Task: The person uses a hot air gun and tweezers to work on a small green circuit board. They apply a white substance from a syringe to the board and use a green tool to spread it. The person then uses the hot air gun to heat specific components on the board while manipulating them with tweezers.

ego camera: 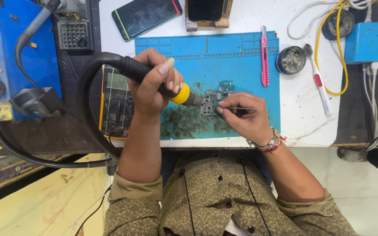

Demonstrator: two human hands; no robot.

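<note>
My left hand [152, 87] grips a black hot-air wand [130, 69] with a yellow collar; its metal nozzle [194, 101] points right, at the edge of a small green circuit board [214, 98]. The board lies on a blue work mat [241, 65] that is stained dark near its front. My right hand [243, 119] pinches thin metal tweezers [241, 108]; their tips touch the board's lower right side. The wand's thick black hose [86, 109] loops down to the left, off the table.
A yellow multimeter [117, 102] lies under my left wrist. A dark phone [147, 15] sits behind the mat. To the right are a pink utility knife [264, 57], a round tin [290, 60], a white brush [319, 85], a yellow cable [341, 57] and a blue box [369, 41].
</note>
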